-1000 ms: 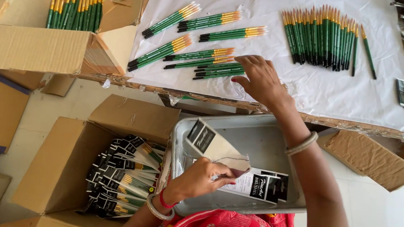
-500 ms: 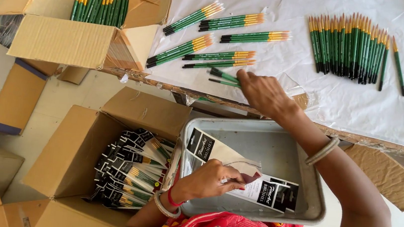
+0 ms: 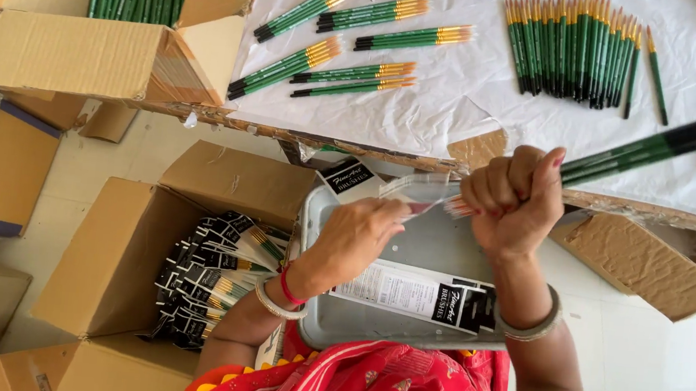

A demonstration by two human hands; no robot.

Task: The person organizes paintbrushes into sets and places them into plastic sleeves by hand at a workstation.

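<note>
— The paper-covered worktop [image 3: 460, 117]: what changed?
— The right hand [image 3: 513, 200], earlier flat on it, now fists a brush bundle [image 3: 641, 153] at centre right.
— The left hand [image 3: 357, 235]?
— Fingers pinch a clear sleeve [image 3: 422, 186] above the grey tray [image 3: 429, 243], meeting the brush tips.

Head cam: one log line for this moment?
right hand: grips green brushes | left hand: holds clear sleeve | over grey tray

The surface [image 3: 460, 117] is covered with white paper. On it lie small bunches of green brushes [image 3: 355, 41] and a long row [image 3: 584, 44]. Open boxes [image 3: 143, 260] sit on the floor [image 3: 119, 158].
</note>
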